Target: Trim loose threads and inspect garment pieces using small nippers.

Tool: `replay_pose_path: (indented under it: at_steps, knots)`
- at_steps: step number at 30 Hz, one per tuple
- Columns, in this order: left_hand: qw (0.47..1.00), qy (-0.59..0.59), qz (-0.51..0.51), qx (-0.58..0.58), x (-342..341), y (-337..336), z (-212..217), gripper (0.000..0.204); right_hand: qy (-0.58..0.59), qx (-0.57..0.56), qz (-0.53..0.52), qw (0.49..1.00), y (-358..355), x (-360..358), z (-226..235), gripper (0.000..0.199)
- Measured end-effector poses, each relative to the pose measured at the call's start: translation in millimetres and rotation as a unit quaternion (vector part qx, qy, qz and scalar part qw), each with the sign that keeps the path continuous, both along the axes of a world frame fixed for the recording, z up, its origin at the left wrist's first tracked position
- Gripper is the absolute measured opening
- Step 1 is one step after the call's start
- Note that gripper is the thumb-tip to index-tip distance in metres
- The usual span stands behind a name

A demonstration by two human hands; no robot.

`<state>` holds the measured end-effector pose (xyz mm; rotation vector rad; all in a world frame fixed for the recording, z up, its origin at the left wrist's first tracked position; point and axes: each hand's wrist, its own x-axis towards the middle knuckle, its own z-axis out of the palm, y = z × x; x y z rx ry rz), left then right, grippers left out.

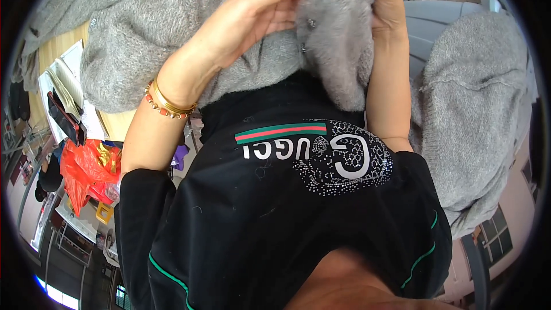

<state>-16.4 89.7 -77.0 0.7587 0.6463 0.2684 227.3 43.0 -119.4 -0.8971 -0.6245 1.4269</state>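
Observation:
A grey knitted garment (178, 8) lies in a heap in front of me, and a fluffy grey furry strip (338, 40) with small shiny beads hangs from between my hands. My left hand (258, 17) is at the strip's left edge, thumb stretched along it and the other fingers curling behind, where their tips are hidden. My right hand (387, 0) pinches the strip's right side near the top of the view, fingers partly cut off by the picture's edge. The strip's lower end droops against my black shirt (252, 212).
More grey knitwear (473, 103) is draped at my right, beside a light blue-grey surface (427, 23). At my left stand a wooden tabletop (117, 125) with papers and a dark phone-like object (66, 117), and a red plastic bag (86, 169) below it.

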Motion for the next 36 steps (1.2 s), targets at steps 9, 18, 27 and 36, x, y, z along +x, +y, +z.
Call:
replay_pose_path:
  at_steps: [9, 18, 27, 36]
  knots:
    - [0.997, -0.077, -0.011, -0.019, 0.2, -7.9, 15.9, 0.021, 0.252, -0.003, -0.067, 0.965, 10.4, 16.8, -4.2, 0.039]
    - [0.990, 0.041, 0.048, 0.124, 9.5, -12.5, 10.1, 0.028, 0.159, -0.051, -0.110, 0.980, 7.5, -1.5, 9.3, 0.037]
    - [0.976, 0.054, 0.101, 0.183, 8.1, -12.8, 6.3, 0.031, 0.293, 0.001, -0.043, 0.955, 6.2, 2.5, -4.2, 0.039]
    - [0.991, 0.054, 0.048, 0.116, 5.8, -8.7, 0.2, 0.029, 0.233, -0.066, -0.101, 0.965, 9.4, -3.8, 6.8, 0.040]
